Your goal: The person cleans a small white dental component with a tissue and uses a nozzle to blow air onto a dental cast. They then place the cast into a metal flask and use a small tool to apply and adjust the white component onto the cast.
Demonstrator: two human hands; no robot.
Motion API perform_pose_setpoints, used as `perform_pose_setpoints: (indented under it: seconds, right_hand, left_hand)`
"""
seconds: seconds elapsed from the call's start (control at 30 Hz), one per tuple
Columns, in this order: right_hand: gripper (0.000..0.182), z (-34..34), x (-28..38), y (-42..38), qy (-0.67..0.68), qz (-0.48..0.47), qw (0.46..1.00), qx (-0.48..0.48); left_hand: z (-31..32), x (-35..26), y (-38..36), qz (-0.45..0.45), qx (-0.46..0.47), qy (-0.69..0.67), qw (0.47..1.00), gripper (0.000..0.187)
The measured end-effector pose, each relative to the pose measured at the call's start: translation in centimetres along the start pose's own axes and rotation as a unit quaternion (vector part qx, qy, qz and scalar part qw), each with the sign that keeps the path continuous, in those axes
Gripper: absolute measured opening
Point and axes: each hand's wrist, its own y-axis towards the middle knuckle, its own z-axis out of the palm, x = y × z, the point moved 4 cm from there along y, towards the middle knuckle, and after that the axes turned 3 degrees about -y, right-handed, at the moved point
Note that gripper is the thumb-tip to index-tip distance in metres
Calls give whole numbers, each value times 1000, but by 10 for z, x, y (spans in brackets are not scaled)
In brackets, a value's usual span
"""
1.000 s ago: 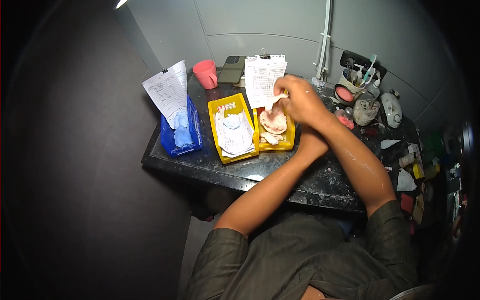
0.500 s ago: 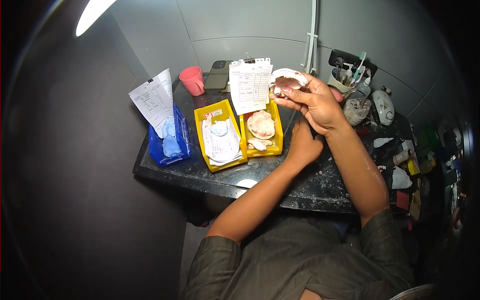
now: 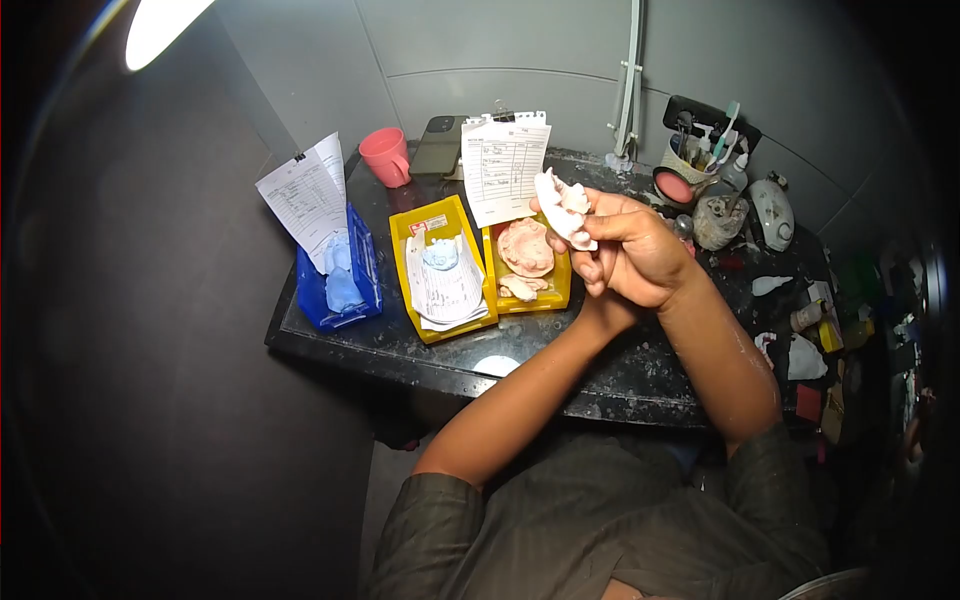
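A pale pinkish-white dental cast [image 3: 566, 212] is pinched in my right hand [image 3: 648, 250], raised over the right yellow bin and turned on its side. My left hand [image 3: 608, 312] is just below and behind the right one; its fingers are mostly hidden, so their hold does not show. In the right yellow bin [image 3: 540, 302] lie a round pinkish dental cast [image 3: 526, 248] and a smaller cast piece [image 3: 522, 288]. Behind the raised cast, a clipped paper form [image 3: 503, 175] stands upright against that bin.
The left yellow bin [image 3: 408, 300] holds papers and a light-blue cast [image 3: 440, 254]. Further left, a blue bin [image 3: 370, 285] contains light-blue pieces and a form. A pink mug [image 3: 384, 158] and phone [image 3: 437, 147] stand behind. Tools in a cup [image 3: 690, 158] crowd the right.
My right hand has turned the cast from its open arch view onto its side and lowered it slightly. My left hand has moved up behind the right hand.
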Motion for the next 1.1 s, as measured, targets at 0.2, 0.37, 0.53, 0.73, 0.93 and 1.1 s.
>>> perform_pose_setpoints:
  seconds: [0.2, 0.37, 0.53, 0.73, 0.93, 1.1]
  right_hand:
    - [36, 7, 0, -2, 52, 47, 992, 109]
    - [29, 1, 11, 9, -490, -114, 859, -93]
    - [29, 0, 4, 25, -696, -129, 693, -138]
    - [21, -6, 9, 69, -734, -103, 654, -149]
    - [25, 26, 3, 63, -807, -269, 512, -119]
    - [24, 15, -35, 60, -880, -87, 466, -40]
  left_hand:
    - [-13, -14, 1, -26, 49, -8, 998, 51]
    - [-2, -1, -3, -22, 17, -110, 994, 49]
    - [1, -6, -6, 0, 20, 10, 1000, 44]
    - [-15, -25, 7, -41, 39, -9, 998, 42]
    - [-1, -3, -1, 37, -27, 12, 999, 49]
    - [-1, 0, 0, -87, -22, 60, 994, 67]
